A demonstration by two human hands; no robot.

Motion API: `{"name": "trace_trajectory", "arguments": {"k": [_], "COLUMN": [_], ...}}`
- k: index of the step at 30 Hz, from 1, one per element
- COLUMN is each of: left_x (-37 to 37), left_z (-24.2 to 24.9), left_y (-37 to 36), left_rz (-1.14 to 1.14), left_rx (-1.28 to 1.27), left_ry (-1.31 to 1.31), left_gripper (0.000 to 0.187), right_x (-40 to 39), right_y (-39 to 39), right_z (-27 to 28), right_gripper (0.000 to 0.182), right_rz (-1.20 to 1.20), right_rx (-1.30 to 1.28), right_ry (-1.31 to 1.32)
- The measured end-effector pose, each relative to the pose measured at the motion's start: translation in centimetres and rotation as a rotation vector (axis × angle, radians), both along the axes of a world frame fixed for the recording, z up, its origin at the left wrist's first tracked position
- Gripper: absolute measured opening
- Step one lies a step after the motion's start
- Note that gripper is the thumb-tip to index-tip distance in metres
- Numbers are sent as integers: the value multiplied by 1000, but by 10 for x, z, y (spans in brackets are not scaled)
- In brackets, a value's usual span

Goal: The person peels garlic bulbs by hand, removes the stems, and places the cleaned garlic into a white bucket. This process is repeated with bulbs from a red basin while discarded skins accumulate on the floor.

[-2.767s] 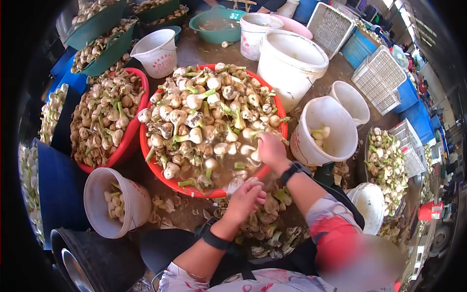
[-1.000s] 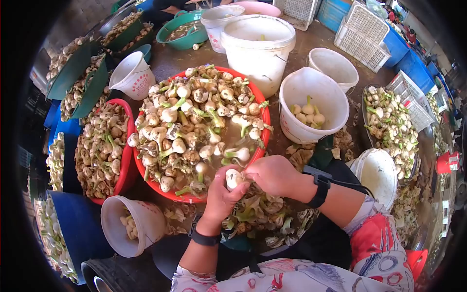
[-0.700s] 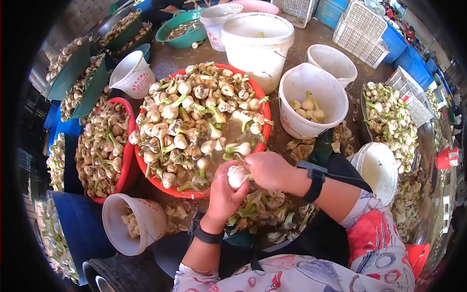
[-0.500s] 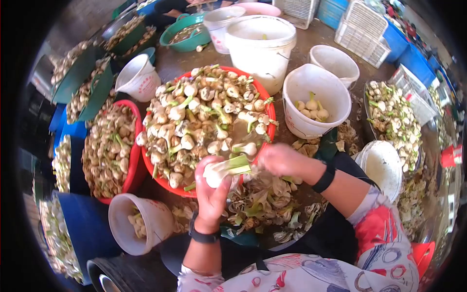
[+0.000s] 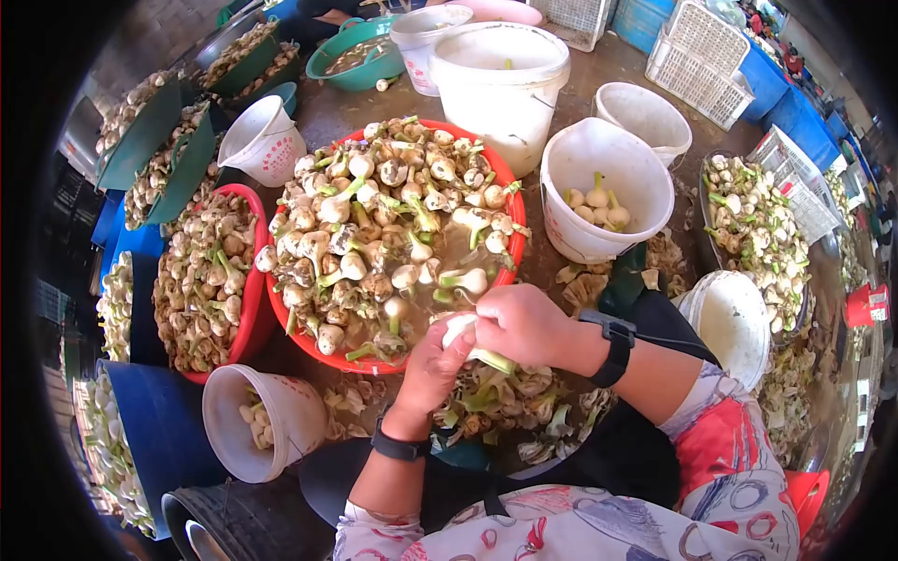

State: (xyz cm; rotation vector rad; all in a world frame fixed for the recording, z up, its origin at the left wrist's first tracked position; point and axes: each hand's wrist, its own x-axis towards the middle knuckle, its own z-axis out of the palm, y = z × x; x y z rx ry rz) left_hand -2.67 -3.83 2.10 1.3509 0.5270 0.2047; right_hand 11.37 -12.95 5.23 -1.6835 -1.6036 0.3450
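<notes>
My left hand (image 5: pixel 432 366) is wrapped round a white garlic bulb (image 5: pixel 458 327) with its green stem (image 5: pixel 494 360) pointing down to the right. Curled into a fist, my right hand (image 5: pixel 524 323) presses against the same bulb and grips it at its right side; its fingertips are hidden. Just beyond both hands, a red tub (image 5: pixel 515 262) holds a heap of garlic bulbs (image 5: pixel 374 229) in murky water. Below them lies a pile of peeled garlic skins and leaves (image 5: pixel 510 402).
A white bucket (image 5: pixel 606 243) with several cleaned bulbs stands right of the tub. Another bucket (image 5: pixel 290 416) with pale garlic is at lower left. A second red tub (image 5: pixel 257 280) of bulbs sits left. More white buckets, green basins (image 5: pixel 374 67) and crates (image 5: pixel 697 70) stand around.
My right hand has come in from the right to the bulb and closed on it. The bulb's stem has tilted from pointing right to pointing down-right.
</notes>
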Motion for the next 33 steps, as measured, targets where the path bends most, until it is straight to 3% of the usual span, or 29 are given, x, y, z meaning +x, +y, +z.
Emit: {"name": "trace_trajectory", "arguments": {"k": [2, 3, 5, 6, 7, 9, 10, 11, 12, 13, 15, 17, 19, 21, 23, 25, 28, 29, 30, 32, 33], "left_x": [6, 9, 8, 6, 3, -3, -3, -4, -6, -8, -14, -12, -8, -6, 4, 1, 3, 2, 2, 7, 10], "left_z": [3, 5, 6, 7, 7, 6, 8, 9, 3, -2, -20, -20, -27, -40, -29, -38, -39, -44, -45, -47, -48], "left_y": [-2, -4, -2, 0, 1, 5, 11, 15, 21, 27, 30, 22, 13, 4, -13, -14, -12, -9, -9, -11, -12], "left_rz": [23, 93, 168, 244, 320, 365, 316, 267, 493, 506, 471, 527, 582, 396, 286, 175, 294, 307, 305, 298, 267], "left_rx": [-5, -138, -265, -544, -826, -893, -900, -907, -982, -972, -1038, -926, -837, -660, -574, -674, -542, -564, -568, -581, -559], "left_ry": [-62, -200, -340, -377, -409, -526, -570, -614, -549, -556, -644, -519, -402, -358, -351, -145, 43, 70, 69, 58, 94], "left_gripper": [43, 43, 43, 43, 43, 40, 40, 39, 38, 36, 35, 34, 33, 38, 41, 46, 55, 53, 48, 44, 39], "right_x": [5, 8, 15, 19, 20, 18, 18, 19, 21, 23, 20, 13, 7, -7, -9, 17, 93, 125, 168, 219, 230], "right_y": [1, 3, 8, 6, 6, 8, 10, 11, 5, -2, -7, -9, -1, 9, 11, 11, 8, 6, 2, -10, -15], "right_z": [0, 0, 1, -5, -14, -29, -27, -23, -21, -20, -32, -40, -23, 4, 5, -6, 0, 2, -16, -21, -25], "right_gripper": [14, 14, 12, 13, 13, 13, 17, 14, 13, 13, 21, 33, 34, 30, 21, 20, 19, 19, 21, 26, 26], "right_rz": [-166, -171, -335, -400, -394, -493, -650, -662, -652, -622, -78, -42, -192, -203, -2, -170, -472, -657, -760, -643, -646], "right_rx": [-119, -116, -258, -209, -208, 90, 149, 254, 191, 132, -343, -1050, -717, -268, -113, -147, -9, -120, -76, -327, -334], "right_ry": [120, 122, 421, 797, 796, 1218, 1019, 1207, 813, 419, -214, -545, -181, 132, 242, 84, -272, -221, -215, -333, -335]}}
